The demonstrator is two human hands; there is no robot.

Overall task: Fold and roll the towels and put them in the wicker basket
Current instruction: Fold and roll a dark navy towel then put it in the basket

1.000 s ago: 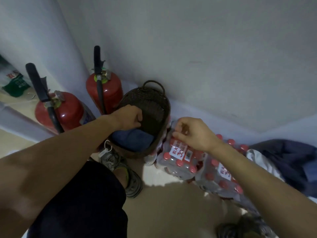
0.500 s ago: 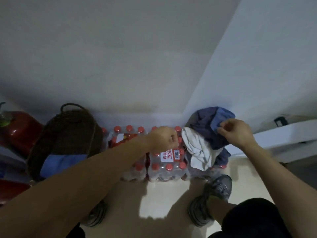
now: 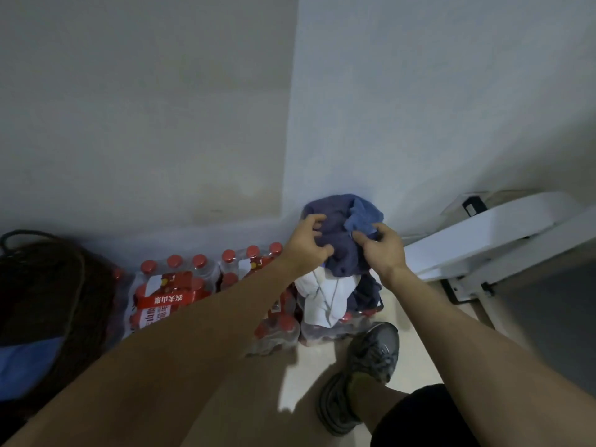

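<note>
A heap of towels lies on shrink-wrapped bottle packs in the room's corner. On top is a dark blue towel (image 3: pixel 338 250), with a lighter blue towel (image 3: pixel 364 219) behind it and a white towel (image 3: pixel 325 291) beneath. My left hand (image 3: pixel 306 243) grips the dark blue towel's left side with curled fingers. My right hand (image 3: pixel 382 250) pinches the cloth where the lighter blue edge meets the dark one. The dark wicker basket (image 3: pixel 64 285) stands at the far left with a rolled blue towel (image 3: pixel 25 366) inside.
Packs of red-capped water bottles (image 3: pixel 180 285) line the wall between the basket and the heap. A white folding frame (image 3: pixel 483 240) leans at the right. My grey shoe (image 3: pixel 371 359) stands on the floor just before the packs. Walls close the corner behind.
The view swung right from the basket to the corner. My left hand left the basket, crossed the bottle packs and took hold of the dark blue towel; my right hand stays on the towel heap.
</note>
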